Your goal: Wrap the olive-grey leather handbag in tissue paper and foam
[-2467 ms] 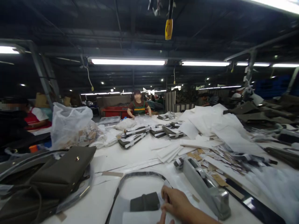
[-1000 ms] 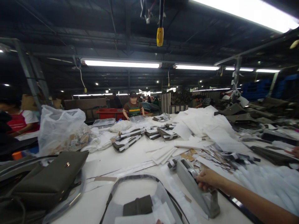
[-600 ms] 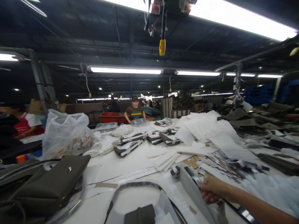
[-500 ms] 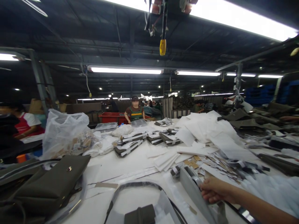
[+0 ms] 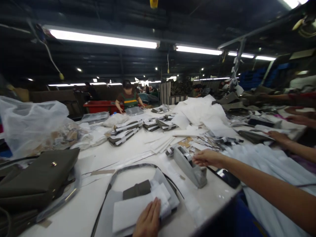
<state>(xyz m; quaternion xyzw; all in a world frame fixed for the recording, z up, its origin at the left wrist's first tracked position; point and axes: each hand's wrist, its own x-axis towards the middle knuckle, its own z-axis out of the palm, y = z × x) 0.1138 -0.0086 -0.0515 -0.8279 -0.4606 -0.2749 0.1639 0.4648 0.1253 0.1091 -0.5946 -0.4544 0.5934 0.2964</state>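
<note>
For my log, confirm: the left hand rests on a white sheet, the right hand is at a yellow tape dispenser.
Colour is wrong: the head view shows a grey tape dispenser. The right hand is at it, the left hand on the white sheet.

Long white tubes (image 5: 103,39) burn out to pure glare above me, while the roof (image 5: 138,19) around them sinks nearly to black. Their light spreads softly over my white tabletop (image 5: 98,197), and a pale reflection sits on the dark glossy panel (image 5: 230,179). The far background is dim and smeary; my right hand (image 5: 206,158) looks slightly soft, and the wide lens stretches my forearm (image 5: 266,191) toward the corner.
</note>
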